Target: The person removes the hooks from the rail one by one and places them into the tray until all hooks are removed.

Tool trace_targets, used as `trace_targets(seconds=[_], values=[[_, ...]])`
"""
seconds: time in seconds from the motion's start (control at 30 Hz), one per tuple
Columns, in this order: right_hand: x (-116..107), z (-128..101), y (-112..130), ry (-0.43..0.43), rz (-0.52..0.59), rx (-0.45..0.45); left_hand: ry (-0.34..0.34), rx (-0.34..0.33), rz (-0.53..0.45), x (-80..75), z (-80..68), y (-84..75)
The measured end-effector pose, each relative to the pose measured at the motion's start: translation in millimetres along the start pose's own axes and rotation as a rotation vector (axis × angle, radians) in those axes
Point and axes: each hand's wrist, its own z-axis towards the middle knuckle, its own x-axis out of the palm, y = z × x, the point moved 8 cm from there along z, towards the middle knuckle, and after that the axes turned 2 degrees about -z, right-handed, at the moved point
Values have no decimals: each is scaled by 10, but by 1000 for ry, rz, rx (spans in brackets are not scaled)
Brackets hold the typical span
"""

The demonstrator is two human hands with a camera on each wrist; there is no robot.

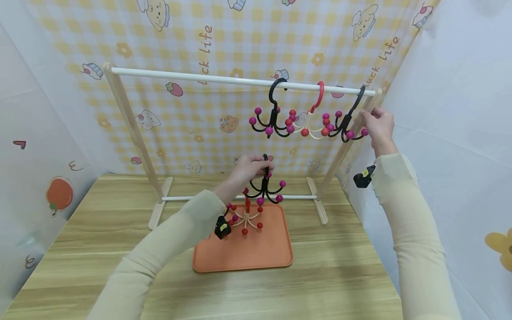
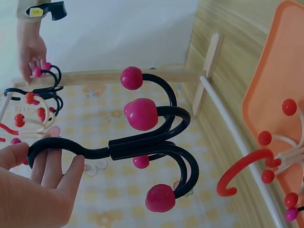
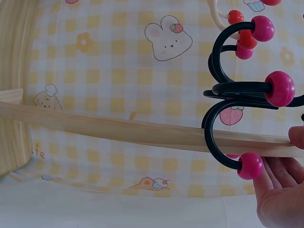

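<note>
Fingers (image 2: 47, 166) of my left hand (image 1: 248, 169) were curled through the top loop of a black multi-arm hook (image 1: 265, 189), held hanging upright above the orange tray (image 1: 244, 253), the white rail (image 1: 240, 81) well above it. My right hand (image 1: 378, 126) touched the rightmost hung black hook (image 1: 347, 124) near the rack's end post; whether those fingers gripped it, I could not tell. A red-and-cream hook (image 1: 246, 218) lay on the tray.

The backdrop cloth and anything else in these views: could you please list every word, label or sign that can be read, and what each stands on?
"Luck life", on the checked backdrop cloth, left of centre behind the rail.
"Luck life", again on the same cloth, upper right.
Yellow label on the left wrist's black clip: too small to read.
Yellow label on the right wrist's black clip: too small to read.
</note>
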Motion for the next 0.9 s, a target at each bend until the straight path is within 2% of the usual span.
trace_targets(seconds=[0.23, 0.53, 0.73, 0.9], values=[[-8, 8, 6, 2, 0, -7, 58, -10, 13, 169, -28, 181], [3, 4, -7, 14, -2, 6, 93, -36, 10, 307, -3, 479], [6, -1, -5, 14, 3, 7, 72, -58, 45, 329, 16, 688], [10, 5, -9, 9, -1, 13, 66, -67, 27, 345, 11, 820]])
